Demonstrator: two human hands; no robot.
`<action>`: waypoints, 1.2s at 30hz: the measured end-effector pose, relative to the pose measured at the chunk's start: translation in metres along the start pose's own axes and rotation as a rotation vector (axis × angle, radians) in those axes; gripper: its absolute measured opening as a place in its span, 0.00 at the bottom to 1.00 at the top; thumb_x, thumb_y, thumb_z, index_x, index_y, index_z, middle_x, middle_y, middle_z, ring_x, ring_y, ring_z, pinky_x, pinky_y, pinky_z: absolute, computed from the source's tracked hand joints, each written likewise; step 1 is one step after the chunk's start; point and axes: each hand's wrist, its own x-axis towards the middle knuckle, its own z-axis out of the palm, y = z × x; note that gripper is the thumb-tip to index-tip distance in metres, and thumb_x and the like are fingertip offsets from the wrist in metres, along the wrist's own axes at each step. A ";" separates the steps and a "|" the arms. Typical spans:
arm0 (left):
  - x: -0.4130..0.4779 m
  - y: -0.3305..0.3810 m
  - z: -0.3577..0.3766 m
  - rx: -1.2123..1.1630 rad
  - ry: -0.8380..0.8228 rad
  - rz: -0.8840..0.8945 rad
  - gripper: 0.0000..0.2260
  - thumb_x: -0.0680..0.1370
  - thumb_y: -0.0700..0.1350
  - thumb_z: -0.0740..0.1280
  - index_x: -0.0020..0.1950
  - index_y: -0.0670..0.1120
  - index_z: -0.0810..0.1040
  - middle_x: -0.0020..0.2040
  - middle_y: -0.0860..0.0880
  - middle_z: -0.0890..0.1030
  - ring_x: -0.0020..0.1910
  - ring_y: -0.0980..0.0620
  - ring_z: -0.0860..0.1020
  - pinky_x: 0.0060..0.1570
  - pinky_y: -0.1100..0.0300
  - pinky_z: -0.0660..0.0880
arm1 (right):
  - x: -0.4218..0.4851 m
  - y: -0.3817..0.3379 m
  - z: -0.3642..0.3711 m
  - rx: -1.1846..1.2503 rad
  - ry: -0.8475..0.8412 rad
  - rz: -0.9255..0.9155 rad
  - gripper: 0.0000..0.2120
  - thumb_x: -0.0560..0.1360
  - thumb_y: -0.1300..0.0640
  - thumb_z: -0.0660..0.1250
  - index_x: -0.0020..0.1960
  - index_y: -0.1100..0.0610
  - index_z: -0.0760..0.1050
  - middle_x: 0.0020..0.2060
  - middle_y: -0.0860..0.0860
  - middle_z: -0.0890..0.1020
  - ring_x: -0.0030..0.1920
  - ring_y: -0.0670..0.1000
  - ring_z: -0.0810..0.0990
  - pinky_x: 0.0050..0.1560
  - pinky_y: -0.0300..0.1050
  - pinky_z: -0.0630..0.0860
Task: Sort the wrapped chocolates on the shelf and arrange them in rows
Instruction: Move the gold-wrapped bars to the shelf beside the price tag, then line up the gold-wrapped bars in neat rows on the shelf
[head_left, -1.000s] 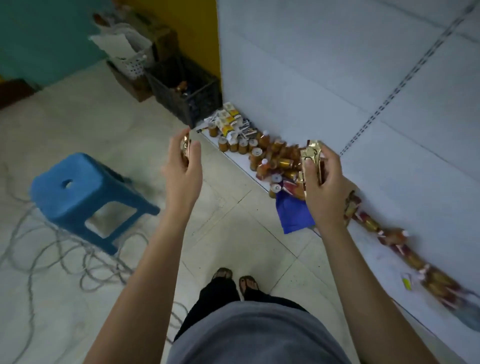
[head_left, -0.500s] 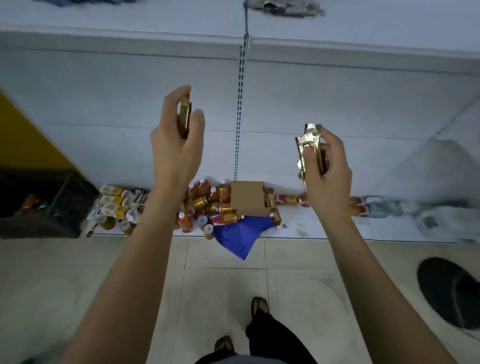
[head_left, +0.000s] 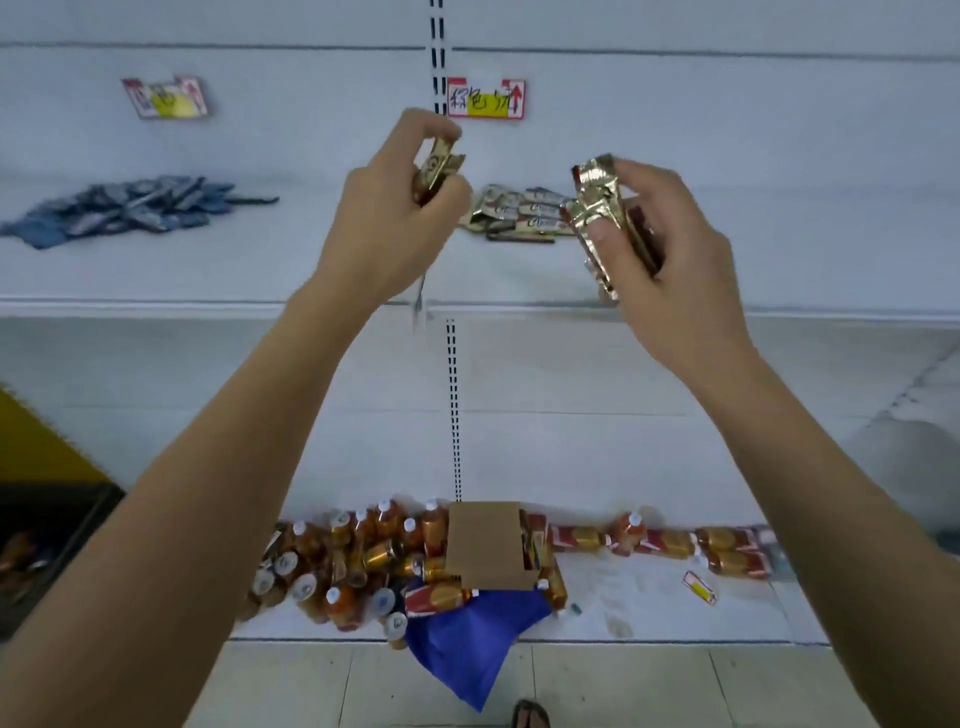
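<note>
My left hand (head_left: 395, 223) is raised in front of the white shelf (head_left: 260, 270) and is closed on a gold wrapped chocolate (head_left: 436, 169). My right hand (head_left: 670, 260) grips several gold and brown wrapped chocolates (head_left: 597, 208) held upright. Between the two hands, a small pile of pale wrapped chocolates (head_left: 524, 213) lies on the shelf, partly hidden by my fingers. Further left on the same shelf lies a heap of dark blue wrapped bars (head_left: 140, 205).
Two price tags (head_left: 485, 98) hang on the shelf's back panel. On the bottom shelf are many orange bottles (head_left: 343, 566), a cardboard box (head_left: 488, 543), a blue bag (head_left: 467, 639) and red-gold packs (head_left: 675, 543). A dark crate (head_left: 47, 545) stands at lower left.
The view has tilted up from the floor and bottom shelf to the middle shelf. Both hands rose with their chocolates and now sit in front of the pale pile.
</note>
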 end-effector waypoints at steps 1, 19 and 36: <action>0.019 -0.002 0.004 0.012 -0.039 -0.040 0.12 0.76 0.44 0.59 0.59 0.52 0.69 0.35 0.44 0.73 0.30 0.49 0.69 0.25 0.63 0.66 | 0.020 0.008 -0.003 0.002 -0.045 0.003 0.14 0.78 0.56 0.61 0.63 0.47 0.69 0.37 0.50 0.80 0.32 0.44 0.76 0.35 0.33 0.72; 0.184 -0.065 0.050 -0.106 -0.939 -0.317 0.18 0.67 0.41 0.69 0.55 0.53 0.76 0.51 0.53 0.80 0.45 0.60 0.79 0.45 0.65 0.73 | 0.196 0.126 0.030 0.240 -0.758 0.434 0.12 0.75 0.63 0.62 0.50 0.49 0.79 0.47 0.55 0.82 0.47 0.51 0.79 0.55 0.44 0.74; 0.170 -0.123 0.075 0.637 -0.894 0.196 0.31 0.77 0.64 0.47 0.76 0.51 0.47 0.77 0.52 0.49 0.75 0.53 0.48 0.73 0.53 0.46 | 0.188 0.148 0.069 -0.481 -0.942 0.150 0.20 0.81 0.53 0.52 0.72 0.51 0.62 0.73 0.49 0.62 0.72 0.48 0.59 0.66 0.34 0.52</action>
